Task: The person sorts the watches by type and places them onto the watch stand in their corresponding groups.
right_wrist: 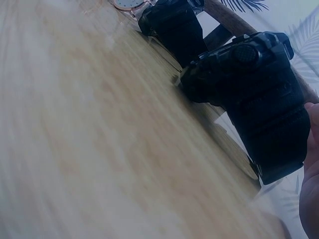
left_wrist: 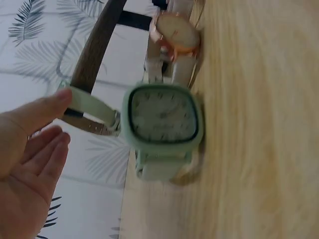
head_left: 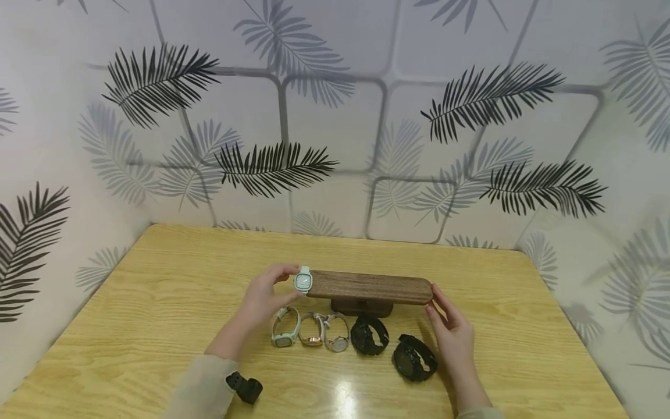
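Observation:
A dark wooden watch stand (head_left: 371, 287), a long bar on a short base, stands on the table. Around the bar's left end sits a mint-green watch (head_left: 303, 281), its square dial facing up. My left hand (head_left: 260, 298) pinches this watch between thumb and fingers; in the left wrist view its strap (left_wrist: 92, 105) wraps the bar's end at the fingertips. At the other end, my right hand (head_left: 454, 336) grips the bar's tip, fingers above and below. The right wrist view shows only an edge of this hand (right_wrist: 311, 149), behind a large black watch (right_wrist: 269, 109).
Before the stand lie a second mint-green watch (head_left: 284, 341), two rose-gold watches with pale straps (head_left: 312, 341), and two black watches (head_left: 413, 359) in a row on the wooden table (head_left: 314, 396). A black strapped device (head_left: 245, 389) is on the left sleeve. A leaf-patterned wall (head_left: 335, 128) rises behind.

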A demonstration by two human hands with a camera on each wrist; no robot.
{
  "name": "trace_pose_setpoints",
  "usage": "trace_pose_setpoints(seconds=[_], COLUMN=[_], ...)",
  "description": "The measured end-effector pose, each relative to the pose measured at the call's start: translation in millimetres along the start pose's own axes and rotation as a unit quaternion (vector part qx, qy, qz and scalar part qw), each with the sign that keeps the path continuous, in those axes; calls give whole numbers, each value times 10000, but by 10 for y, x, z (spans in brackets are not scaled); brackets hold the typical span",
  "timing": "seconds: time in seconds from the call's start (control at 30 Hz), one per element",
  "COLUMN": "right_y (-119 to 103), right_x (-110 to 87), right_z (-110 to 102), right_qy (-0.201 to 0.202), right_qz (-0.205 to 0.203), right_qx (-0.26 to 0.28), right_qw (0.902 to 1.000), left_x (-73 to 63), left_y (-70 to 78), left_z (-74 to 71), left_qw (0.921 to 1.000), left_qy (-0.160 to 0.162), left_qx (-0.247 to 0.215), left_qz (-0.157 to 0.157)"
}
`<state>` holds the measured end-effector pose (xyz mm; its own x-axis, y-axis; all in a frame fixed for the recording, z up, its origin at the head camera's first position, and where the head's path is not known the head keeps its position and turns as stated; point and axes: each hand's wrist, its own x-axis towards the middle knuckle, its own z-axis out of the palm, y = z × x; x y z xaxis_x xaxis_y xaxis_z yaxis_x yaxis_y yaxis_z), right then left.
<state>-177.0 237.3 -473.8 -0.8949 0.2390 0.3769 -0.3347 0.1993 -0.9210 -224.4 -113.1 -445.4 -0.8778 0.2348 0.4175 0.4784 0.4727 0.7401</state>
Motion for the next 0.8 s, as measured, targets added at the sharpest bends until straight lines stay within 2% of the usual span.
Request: trace_pose_setpoints(seconds=[0.13,0.23,0.5,0.73,0.8], right_y=[3,-1,-10,172,239], right_x=[2,1,2,29,36], right_z=[-2,-5,-6,-26,-31], right_qy=[-12,-23,-5,22,39], right_qz=[59,73,48,-19,-5], right_qx=[-6,-20,-58,34,50], right_qw=[10000,10000,10000,10000,10000], left_x=[65,88,133,156,155], left_y=[-23,-27,-18,52,79], left_z=[-70,-93,-34,53,85], left_qw=[9985,9971,9958,9905,9892], left_qy=[-542,-756,-894,-887,-864], left_qx=[-97,-42,138,759,900], left_qz=[-44,-80,168,725,771])
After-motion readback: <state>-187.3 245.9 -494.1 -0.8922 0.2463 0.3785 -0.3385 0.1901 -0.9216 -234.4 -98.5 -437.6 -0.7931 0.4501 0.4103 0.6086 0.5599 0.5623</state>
